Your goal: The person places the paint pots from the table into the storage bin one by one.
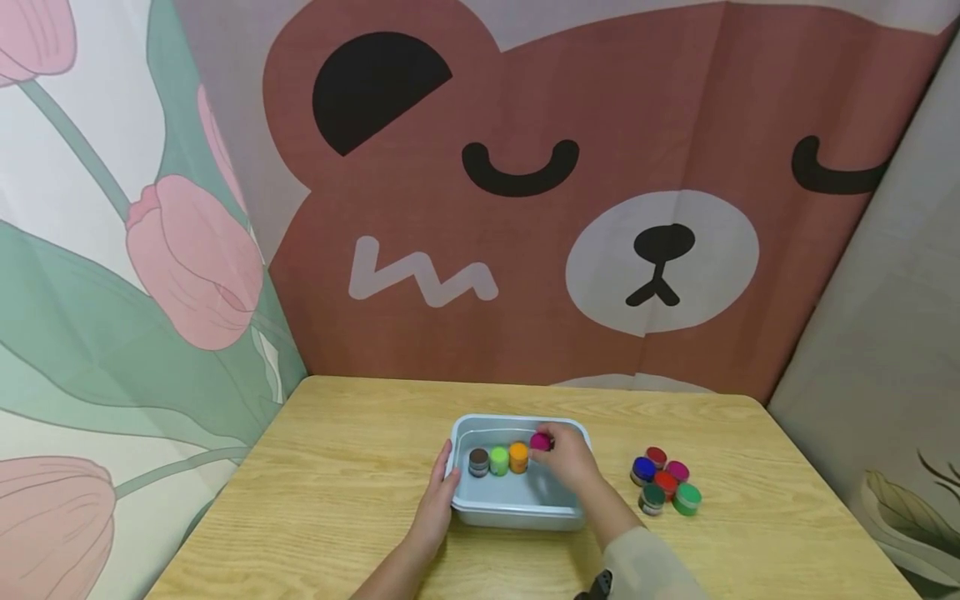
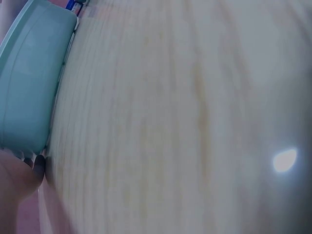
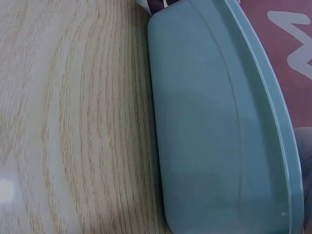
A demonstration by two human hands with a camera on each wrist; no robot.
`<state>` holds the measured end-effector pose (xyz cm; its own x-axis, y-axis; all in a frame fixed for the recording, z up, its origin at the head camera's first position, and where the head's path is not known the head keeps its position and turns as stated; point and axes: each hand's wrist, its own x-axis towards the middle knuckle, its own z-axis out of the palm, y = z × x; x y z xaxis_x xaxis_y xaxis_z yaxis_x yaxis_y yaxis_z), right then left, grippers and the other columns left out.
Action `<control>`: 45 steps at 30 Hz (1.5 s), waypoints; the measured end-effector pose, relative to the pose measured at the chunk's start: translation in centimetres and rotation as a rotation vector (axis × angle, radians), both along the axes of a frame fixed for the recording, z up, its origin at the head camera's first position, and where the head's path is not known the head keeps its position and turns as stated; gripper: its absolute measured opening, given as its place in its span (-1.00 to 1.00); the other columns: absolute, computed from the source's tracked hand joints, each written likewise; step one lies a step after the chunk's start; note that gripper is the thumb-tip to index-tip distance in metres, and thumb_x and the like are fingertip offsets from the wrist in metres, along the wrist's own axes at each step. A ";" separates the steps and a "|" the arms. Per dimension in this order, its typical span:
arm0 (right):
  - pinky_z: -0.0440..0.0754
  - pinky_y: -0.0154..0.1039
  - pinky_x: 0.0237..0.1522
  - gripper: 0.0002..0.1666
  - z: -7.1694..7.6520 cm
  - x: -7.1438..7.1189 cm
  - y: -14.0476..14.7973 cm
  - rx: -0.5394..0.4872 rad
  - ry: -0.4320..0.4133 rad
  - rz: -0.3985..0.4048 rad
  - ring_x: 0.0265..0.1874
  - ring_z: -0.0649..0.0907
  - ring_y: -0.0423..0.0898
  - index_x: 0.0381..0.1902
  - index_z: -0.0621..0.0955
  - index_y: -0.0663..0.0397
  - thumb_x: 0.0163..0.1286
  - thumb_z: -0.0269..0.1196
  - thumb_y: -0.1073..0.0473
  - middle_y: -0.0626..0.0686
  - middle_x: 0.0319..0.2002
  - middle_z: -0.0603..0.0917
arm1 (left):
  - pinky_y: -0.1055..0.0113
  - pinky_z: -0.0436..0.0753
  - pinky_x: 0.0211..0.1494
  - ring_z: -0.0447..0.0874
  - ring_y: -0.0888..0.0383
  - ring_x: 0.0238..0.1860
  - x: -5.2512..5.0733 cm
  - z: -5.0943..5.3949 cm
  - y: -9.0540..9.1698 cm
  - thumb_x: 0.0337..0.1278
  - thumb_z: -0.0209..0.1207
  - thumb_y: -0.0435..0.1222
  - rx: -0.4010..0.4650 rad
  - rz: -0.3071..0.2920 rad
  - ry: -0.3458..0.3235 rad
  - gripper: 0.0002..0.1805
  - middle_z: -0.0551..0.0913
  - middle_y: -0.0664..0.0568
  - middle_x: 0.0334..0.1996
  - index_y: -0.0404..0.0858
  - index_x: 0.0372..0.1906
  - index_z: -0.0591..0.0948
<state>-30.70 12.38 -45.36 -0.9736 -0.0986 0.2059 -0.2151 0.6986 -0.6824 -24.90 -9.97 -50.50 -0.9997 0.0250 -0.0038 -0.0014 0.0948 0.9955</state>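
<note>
A pale blue plastic tub (image 1: pixel 517 515) stands on the table, its long side wall filling much of the right wrist view. My left hand (image 1: pixel 435 508) holds the tub's left end, thumb at the rim and fingers along the outside. Inside stand a brown-lidded paint pot (image 1: pixel 478 462), a light green one (image 1: pixel 499 461) and an orange one (image 1: pixel 518 457) in a row. At the right of that row, my right hand (image 1: pixel 570 458) pinches a magenta-lidded paint pot (image 1: pixel 539 442) inside the tub. Whether that pot touches the tub floor I cannot tell.
Right of the tub, several paint pots cluster on the wooden table (image 1: pixel 337 483): blue (image 1: pixel 643 471), dark green (image 1: pixel 652 499), green (image 1: pixel 687 499), magenta (image 1: pixel 678 472) and reds (image 1: pixel 665 484). A bear-print curtain (image 1: pixel 420 333) hangs behind the table.
</note>
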 end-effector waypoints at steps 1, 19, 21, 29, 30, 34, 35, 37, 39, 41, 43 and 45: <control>0.66 0.03 0.02 -0.54 0.0 0.0 0.0 0.003 -0.001 -0.001 -0.10 0.67 0.11 -0.02 0.64 0.34 0.11 0.45 0.28 0.26 -0.10 0.70 | -0.42 -0.17 0.46 -0.20 -0.30 0.56 0.0 0.0 0.0 0.50 -0.20 -0.03 0.000 0.001 0.000 -0.35 -0.05 -0.12 0.59 -0.01 0.58 0.00; 0.60 0.01 0.01 -0.60 -0.9 -0.5 -0.5 0.130 -0.125 -0.052 -0.16 0.64 0.04 -0.11 0.67 0.15 0.05 0.49 0.26 0.16 -0.15 0.72 | -0.40 -0.15 0.47 -0.18 -0.31 0.55 0.1 0.1 0.1 0.51 -0.19 -0.11 0.006 0.004 0.029 -0.36 -0.03 -0.17 0.58 -0.10 0.57 0.00; 0.60 0.02 0.03 -0.59 -1.0 -0.6 -0.5 0.150 -0.130 -0.045 -0.15 0.64 0.04 -0.10 0.67 0.15 0.05 0.49 0.25 0.16 -0.14 0.72 | -0.40 -0.15 0.47 -0.18 -0.31 0.55 0.1 0.1 0.1 0.51 -0.19 -0.11 0.004 0.006 0.029 -0.36 -0.03 -0.17 0.57 -0.10 0.57 0.00; 0.57 0.06 0.14 -0.53 -1.1 -0.6 -0.5 0.128 -0.149 -0.018 -0.07 0.65 0.08 -0.04 0.65 0.22 0.04 0.48 0.29 0.19 -0.09 0.71 | -0.39 -0.16 0.48 -0.20 -0.32 0.55 0.1 0.1 0.1 0.52 -0.19 -0.12 0.016 0.001 0.029 -0.36 -0.05 -0.18 0.58 -0.10 0.57 -0.01; 0.56 0.06 0.16 -0.52 -1.1 -0.6 -0.5 0.123 -0.155 -0.020 -0.04 0.65 0.09 -0.02 0.64 0.22 0.05 0.47 0.29 0.20 -0.07 0.71 | -0.39 -0.16 0.48 -0.20 -0.32 0.55 0.1 0.1 0.1 0.52 -0.19 -0.12 0.013 -0.001 0.030 -0.36 -0.05 -0.18 0.58 -0.10 0.58 -0.01; 0.53 0.10 0.20 -0.47 -0.8 -0.5 -0.5 0.095 -0.162 -0.016 0.03 0.63 0.14 0.05 0.61 0.25 0.09 0.46 0.26 0.23 0.00 0.69 | -0.39 -0.16 0.48 -0.20 -0.32 0.55 0.1 0.0 0.1 0.52 -0.20 -0.11 0.012 -0.004 0.031 -0.36 -0.05 -0.18 0.58 -0.10 0.58 -0.01; 0.53 0.11 0.21 -0.46 -0.7 -0.4 -0.5 0.079 -0.168 -0.015 0.05 0.62 0.15 0.07 0.60 0.26 0.10 0.45 0.26 0.24 0.02 0.68 | -0.39 -0.16 0.48 -0.20 -0.31 0.56 0.1 0.1 0.1 0.52 -0.20 -0.10 0.010 -0.005 0.027 -0.36 -0.06 -0.18 0.58 -0.09 0.58 -0.02; 0.53 0.13 0.21 -0.44 -0.4 -0.3 -0.4 0.056 -0.172 -0.006 0.07 0.62 0.17 0.10 0.58 0.26 0.13 0.44 0.25 0.26 0.04 0.66 | -0.39 -0.15 0.48 -0.20 -0.31 0.56 0.1 0.1 0.1 0.52 -0.20 -0.09 0.009 -0.004 0.021 -0.36 -0.05 -0.17 0.58 -0.08 0.58 -0.02; 0.53 0.14 0.20 -0.44 -0.1 -0.1 -0.2 0.030 -0.173 0.004 0.09 0.61 0.20 0.14 0.56 0.25 0.16 0.42 0.23 0.28 0.07 0.65 | -0.39 -0.15 0.48 -0.20 -0.31 0.56 0.1 0.1 0.1 0.52 -0.20 -0.08 0.009 -0.001 0.016 -0.36 -0.05 -0.15 0.58 -0.07 0.58 -0.02; 0.54 0.14 0.20 -0.43 0.3 0.2 0.0 -0.002 -0.170 0.008 0.12 0.60 0.22 0.16 0.55 0.25 0.19 0.40 0.23 0.28 0.10 0.63 | -0.39 -0.15 0.47 -0.19 -0.31 0.56 0.1 0.2 0.0 0.52 -0.20 -0.07 0.011 0.003 0.014 -0.36 -0.05 -0.15 0.58 -0.06 0.58 -0.02; 0.57 0.13 0.16 -0.43 0.6 0.6 0.2 -0.028 -0.153 0.011 0.12 0.60 0.23 0.17 0.55 0.26 0.20 0.39 0.22 0.28 0.11 0.63 | -0.40 -0.15 0.47 -0.20 -0.31 0.56 0.2 0.2 0.0 0.52 -0.20 -0.07 0.009 0.005 0.012 -0.36 -0.05 -0.15 0.58 -0.06 0.58 -0.02; 0.59 0.11 0.14 -0.45 0.9 1.1 0.4 -0.048 -0.146 0.004 0.12 0.60 0.23 0.17 0.56 0.24 0.22 0.38 0.21 0.26 0.13 0.63 | -0.40 -0.15 0.47 -0.20 -0.30 0.56 0.2 0.2 0.0 0.52 -0.20 -0.06 0.007 0.005 0.008 -0.35 -0.06 -0.14 0.58 -0.05 0.58 -0.02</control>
